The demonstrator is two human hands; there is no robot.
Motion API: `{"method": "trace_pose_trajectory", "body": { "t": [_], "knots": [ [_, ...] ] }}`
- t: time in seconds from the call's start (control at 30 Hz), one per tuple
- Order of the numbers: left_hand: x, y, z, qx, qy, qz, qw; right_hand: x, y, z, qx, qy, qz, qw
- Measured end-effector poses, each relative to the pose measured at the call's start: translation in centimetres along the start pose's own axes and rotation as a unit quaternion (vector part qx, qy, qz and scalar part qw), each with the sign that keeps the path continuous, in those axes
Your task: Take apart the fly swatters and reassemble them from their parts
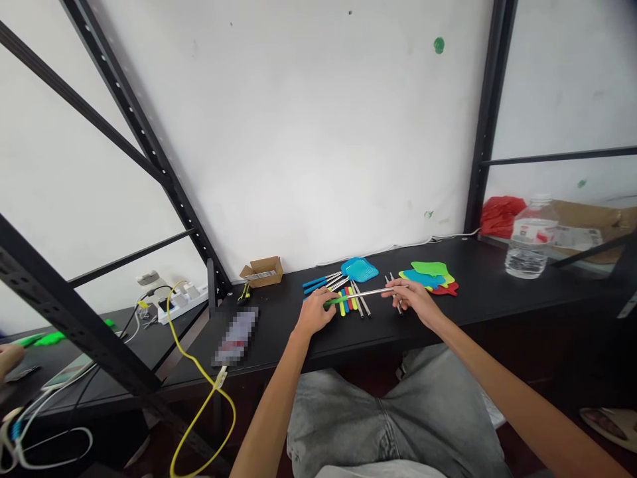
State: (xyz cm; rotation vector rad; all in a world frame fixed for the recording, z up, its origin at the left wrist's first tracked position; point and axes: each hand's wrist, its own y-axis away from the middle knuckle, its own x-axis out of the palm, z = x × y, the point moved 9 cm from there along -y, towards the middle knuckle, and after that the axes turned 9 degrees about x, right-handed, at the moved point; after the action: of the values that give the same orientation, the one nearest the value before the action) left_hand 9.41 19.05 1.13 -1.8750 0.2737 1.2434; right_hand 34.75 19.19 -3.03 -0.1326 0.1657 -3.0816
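Holding a thin, straight silver metal rod [371, 292] over the black tabletop [286, 342], between both hands. Clamping a short bright-green plastic handle [336, 301], at the rod's left end, in the curled fingers of the left hand [315, 312]. Pinching the rod's opposite end in the fingers of the right hand [411, 297]. Too small to tell whether seated in the handle or merely touching it. Just below, in a row on the tabletop, short rounded plastic handles in yellow, red and blue [350, 300], beside bare silver metal rods [364, 303]. Behind these, flat light-blue plastic paddles [361, 270] near silver rods with blue handles [317, 284]. Beyond the right hand, overlapping flat plastic pieces in green, blue, yellow and red [430, 268]. Farther right, upright, a clear plastic bottle [528, 249].
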Motion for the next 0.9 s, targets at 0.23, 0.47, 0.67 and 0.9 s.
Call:
{"method": "trace_pose_trajectory", "body": {
  "t": [0.23,0.47,0.67,0.9],
  "knots": [
    [-0.1,0.0,-0.2,0.005,-0.004,0.0,1.0,0.7,0.5,0.7,-0.027,0.056,0.018,0.998],
    [-0.1,0.0,-0.4,0.014,-0.006,0.0,1.0,1.6,0.7,0.7,-0.042,0.119,0.039,0.991],
    [-0.1,0.0,-0.5,0.021,-0.002,-0.01,1.0,2.4,1.5,1.2,-0.062,0.176,0.046,0.981],
    [-0.4,0.0,-0.4,0.016,0.001,-0.027,1.0,0.9,0.8,1.2,-0.072,0.107,-0.004,0.992]
  ]
}}
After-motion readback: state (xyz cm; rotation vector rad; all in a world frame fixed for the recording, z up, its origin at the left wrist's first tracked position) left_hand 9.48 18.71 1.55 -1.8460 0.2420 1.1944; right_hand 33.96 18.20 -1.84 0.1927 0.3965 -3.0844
